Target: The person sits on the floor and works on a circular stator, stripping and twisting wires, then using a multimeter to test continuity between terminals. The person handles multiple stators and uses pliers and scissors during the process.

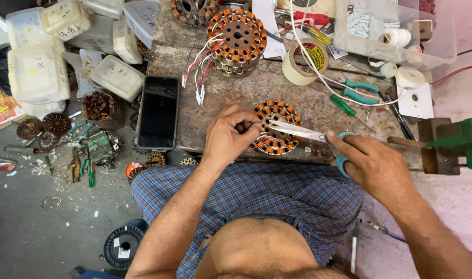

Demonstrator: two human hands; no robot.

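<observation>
A round motor stator (280, 117) wound with orange copper coils lies at the near edge of a worn workbench (236, 98). My left hand (231, 135) pinches thin wires at its left rim. In my right hand (371, 166) are scissors (303, 133) with teal handles, their blades open and pointing left across the stator toward my left fingers. Red wire ends show under the blades.
A black phone (158, 111) lies left on the bench. Two stacked stators (238, 42) with white and red leads, a tape roll (304, 61), teal pliers (361, 93) and a green screwdriver (344, 106) sit behind. A green vise (462, 142) stands right. Plastic boxes (40, 72) pile left.
</observation>
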